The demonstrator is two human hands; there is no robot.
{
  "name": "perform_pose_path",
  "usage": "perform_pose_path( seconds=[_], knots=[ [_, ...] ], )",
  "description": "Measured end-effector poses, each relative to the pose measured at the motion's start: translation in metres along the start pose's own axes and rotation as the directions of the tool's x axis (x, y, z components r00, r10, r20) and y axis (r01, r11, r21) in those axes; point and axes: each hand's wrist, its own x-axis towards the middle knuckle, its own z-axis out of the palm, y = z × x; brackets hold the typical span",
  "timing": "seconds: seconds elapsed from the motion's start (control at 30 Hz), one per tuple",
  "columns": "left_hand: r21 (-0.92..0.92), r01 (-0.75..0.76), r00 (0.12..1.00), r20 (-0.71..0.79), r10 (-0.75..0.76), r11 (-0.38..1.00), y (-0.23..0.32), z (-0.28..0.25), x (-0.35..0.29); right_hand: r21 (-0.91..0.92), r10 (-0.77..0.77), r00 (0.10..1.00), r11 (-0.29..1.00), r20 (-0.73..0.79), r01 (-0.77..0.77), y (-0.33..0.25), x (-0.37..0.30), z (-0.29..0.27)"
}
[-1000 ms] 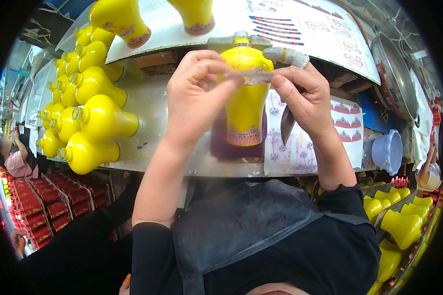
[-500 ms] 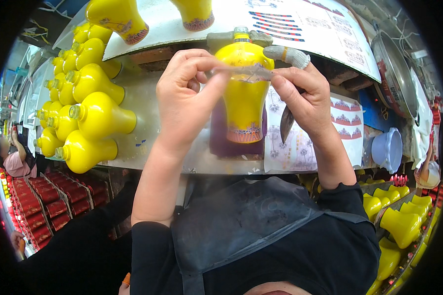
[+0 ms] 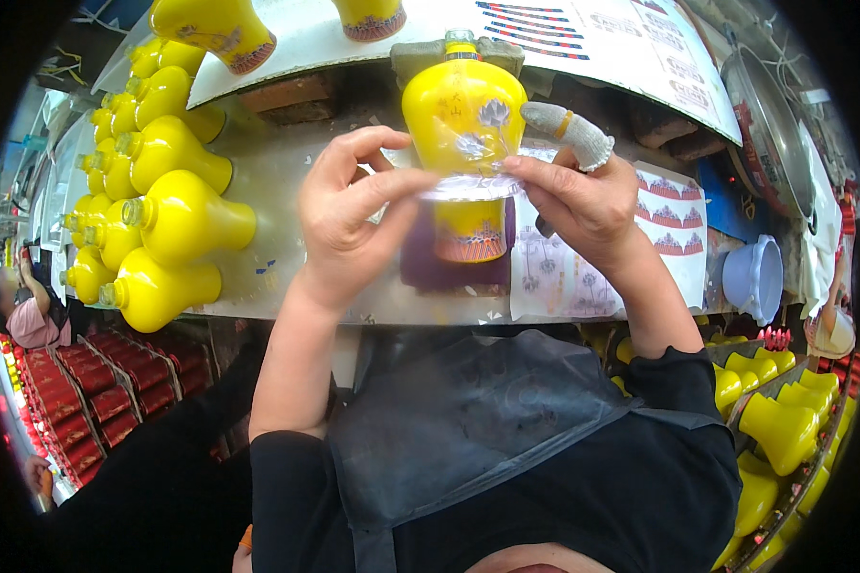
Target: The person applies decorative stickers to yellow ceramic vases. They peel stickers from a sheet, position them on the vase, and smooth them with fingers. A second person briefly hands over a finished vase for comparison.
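Both forearms rise bare from black sleeves at the lower edge and converge upward. Left hand (image 3: 349, 215): fingers curled, thumb and forefinger pinched together at the tips. Right hand (image 3: 573, 196): thumb and fingers pinched level with the left, forefinger raised, sheathed in a grey knitted cot.

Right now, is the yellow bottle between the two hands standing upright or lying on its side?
Upright. The yellow bottle stands with its neck up and its patterned base down on the bench, while the left hand and right hand stretch a clear strip across its waist.
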Motion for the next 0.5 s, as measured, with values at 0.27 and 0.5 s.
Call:
perform_pose_path(
  seconds=[0.27,0.5],
  knots=[
    [0.150,-0.120,0.990,-0.061,0.130,0.981,-0.011,0.007,-0.013,-0.075,-0.062,0.998,0.995,0.021,0.064,0.001,-0.012,0.000],
    [-0.039,-0.010,0.995,-0.098,0.007,0.999,-0.004,0.006,-0.011,0.010,-0.058,0.997,0.998,-0.058,0.059,-0.003,-0.009,0.001]
  ],
)
